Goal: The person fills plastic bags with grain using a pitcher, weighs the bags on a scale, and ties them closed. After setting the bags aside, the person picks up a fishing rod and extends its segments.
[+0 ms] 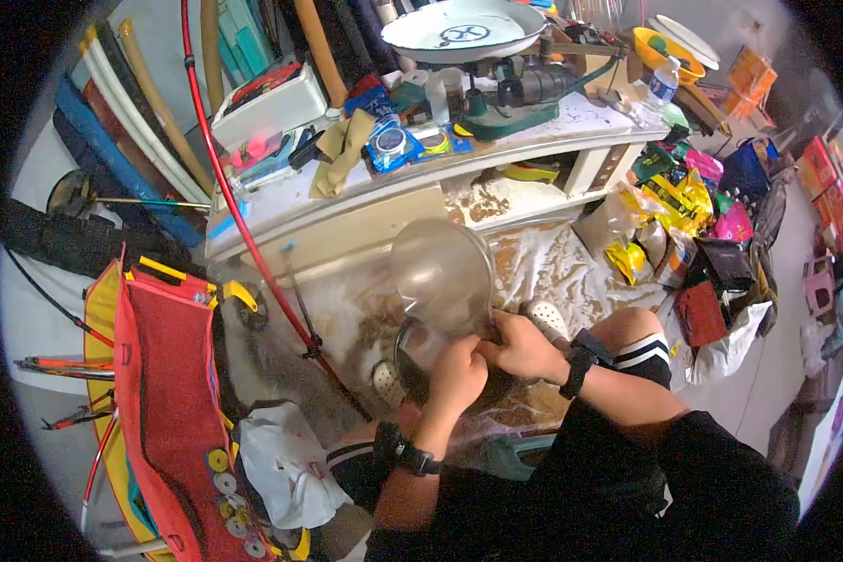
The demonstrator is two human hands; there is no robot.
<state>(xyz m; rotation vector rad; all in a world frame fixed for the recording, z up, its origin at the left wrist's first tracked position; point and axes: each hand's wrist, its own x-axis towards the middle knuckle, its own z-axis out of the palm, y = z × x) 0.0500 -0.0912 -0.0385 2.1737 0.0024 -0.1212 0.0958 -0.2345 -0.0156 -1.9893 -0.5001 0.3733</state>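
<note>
Low in front of me is a smooth grey, rounded shell [440,267], shiny and partly see-through in look, its outline soft with blur. My left hand [457,375] is closed at its lower edge, over a dark curved rim [407,351]. Right beside it, my right hand [526,351] is closed too, with the thumb side against the left hand and the fingers at the same edge. The two hands nearly meet. Both palms and most of the fingertips are hidden. White clogs [547,321] are on my feet on either side of the shell.
A cluttered white bench [365,192] bears a green scale [525,117] with a white enamel pan [464,28]. A red pole [225,178] slants down on the left, near a red tool bag [169,375]. Bags and packets [679,215] lie at right.
</note>
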